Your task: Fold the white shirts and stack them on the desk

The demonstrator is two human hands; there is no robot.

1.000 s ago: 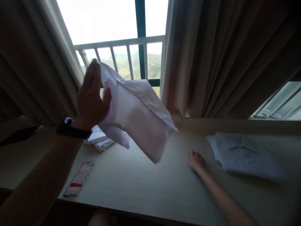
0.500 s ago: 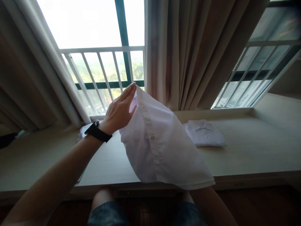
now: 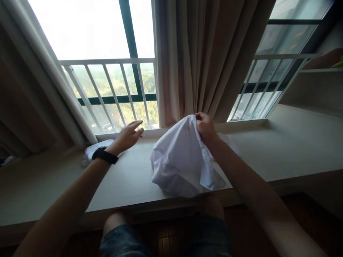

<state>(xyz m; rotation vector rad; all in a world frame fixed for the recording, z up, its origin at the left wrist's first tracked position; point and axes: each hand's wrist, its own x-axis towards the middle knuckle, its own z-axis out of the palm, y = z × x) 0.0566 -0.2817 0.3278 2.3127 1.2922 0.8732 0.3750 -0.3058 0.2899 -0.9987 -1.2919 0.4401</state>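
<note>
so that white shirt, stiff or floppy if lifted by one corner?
Likely floppy: the white shirt, pinched at the top by the right hand, drapes in soft folds onto the desk. Probably light, since a fingertip pinch holds it. Unlikely to roll.

A pale wooden desk [image 3: 281, 150] runs along the window. At its far left lies a small stack of folded white cloth [image 3: 92, 151]. Beige curtains [image 3: 203, 60] hang at centre, between white window railings [image 3: 107, 85] and another barred pane [image 3: 264, 85] to the right.

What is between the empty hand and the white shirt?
Only bare desk top lies between the open left hand and the white shirt, seen in the head view.
</note>
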